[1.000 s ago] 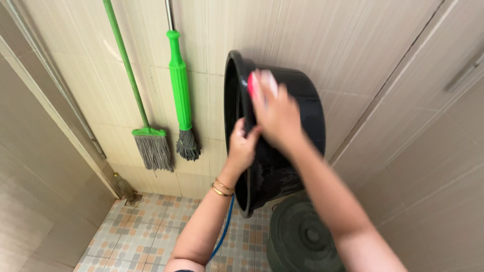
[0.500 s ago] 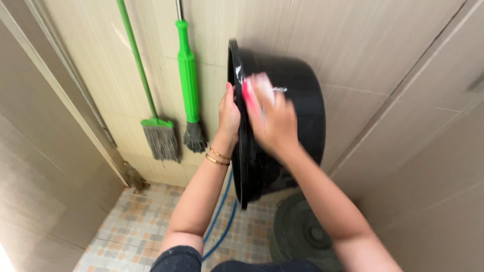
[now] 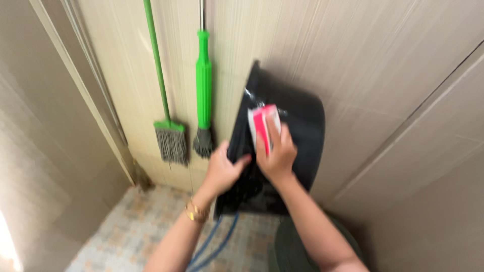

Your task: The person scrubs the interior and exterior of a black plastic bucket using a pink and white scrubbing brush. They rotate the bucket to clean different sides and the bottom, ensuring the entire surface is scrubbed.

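Black basin (image 3: pixel 297 126): held on edge against the tiled wall (image 3: pixel 353 55), above the floor. Left hand (image 3: pixel 222 168): fingers curled around its near rim. Right hand (image 3: pixel 276 151): fingers closed on a pink-and-white sponge (image 3: pixel 262 125), pressed to the basin's outer side; green broom (image 3: pixel 169 136) and mop (image 3: pixel 203 100) alongside.

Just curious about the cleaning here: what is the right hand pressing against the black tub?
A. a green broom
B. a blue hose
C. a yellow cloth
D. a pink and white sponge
D: the right hand presses a pink and white sponge on the tub; the left hand grips its rim.
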